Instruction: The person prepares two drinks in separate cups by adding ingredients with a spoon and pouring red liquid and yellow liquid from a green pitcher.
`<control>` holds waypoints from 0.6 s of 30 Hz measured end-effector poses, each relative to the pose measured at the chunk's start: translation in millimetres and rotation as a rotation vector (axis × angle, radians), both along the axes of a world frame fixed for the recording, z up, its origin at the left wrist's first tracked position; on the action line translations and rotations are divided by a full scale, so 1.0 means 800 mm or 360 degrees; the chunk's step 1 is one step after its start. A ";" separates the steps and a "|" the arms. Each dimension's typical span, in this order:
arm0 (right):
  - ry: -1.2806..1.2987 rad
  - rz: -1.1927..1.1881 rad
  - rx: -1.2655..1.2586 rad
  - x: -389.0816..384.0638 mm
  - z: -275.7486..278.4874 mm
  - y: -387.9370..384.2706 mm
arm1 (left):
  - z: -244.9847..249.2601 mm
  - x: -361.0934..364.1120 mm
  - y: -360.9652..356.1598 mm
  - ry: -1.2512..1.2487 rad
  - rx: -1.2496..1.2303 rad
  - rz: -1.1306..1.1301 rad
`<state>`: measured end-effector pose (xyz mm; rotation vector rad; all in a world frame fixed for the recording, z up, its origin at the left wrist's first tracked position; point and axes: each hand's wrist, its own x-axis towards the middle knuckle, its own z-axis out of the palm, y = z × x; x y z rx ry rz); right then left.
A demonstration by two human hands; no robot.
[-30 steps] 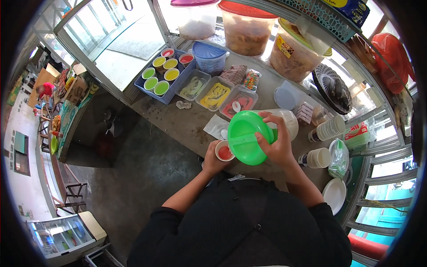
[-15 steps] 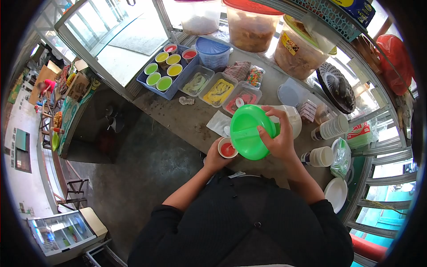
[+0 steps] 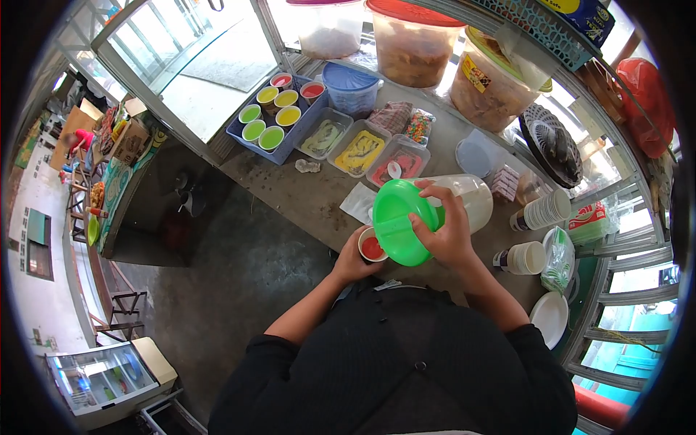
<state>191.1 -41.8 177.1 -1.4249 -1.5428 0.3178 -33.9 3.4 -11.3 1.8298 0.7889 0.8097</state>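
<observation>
Head view showed my left hand [image 3: 353, 255] curling its fingers round the paper cup [image 3: 373, 249], eight o'clock from the tilted green-lidded pitcher [image 3: 396, 217] my right hand's [image 3: 453, 233] fingers clamped, best tipped slowly, lip close.

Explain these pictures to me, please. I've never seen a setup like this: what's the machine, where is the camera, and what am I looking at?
There is no machine here, only a person working with two bare hands. All the pictures come from one camera worn on the head, looking forward and down, so the person's black top fills the bottom.

The left hand holds a paper cup with something red in it. The right hand holds a tilted jug whose green lid is beside the cup.

On the counter, a blue tray holds eight cups with red, yellow or green contents. Nearby are three open tubs, greenish, yellow and pink. Paper cups stand stacked at the right.
</observation>
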 end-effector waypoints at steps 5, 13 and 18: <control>0.0001 -0.0003 -0.0020 0.003 0.001 0.002 | 0.002 -0.005 0.004 -0.0033 -0.0006 -0.0109; 0.0118 0.0002 -0.0001 0.011 -0.002 0.004 | -0.008 -0.004 0.002 0.0043 0.0019 -0.0039; 0.0062 0.0013 0.0025 0.009 -0.002 0.003 | -0.007 0.000 0.000 0.0080 0.0039 0.0027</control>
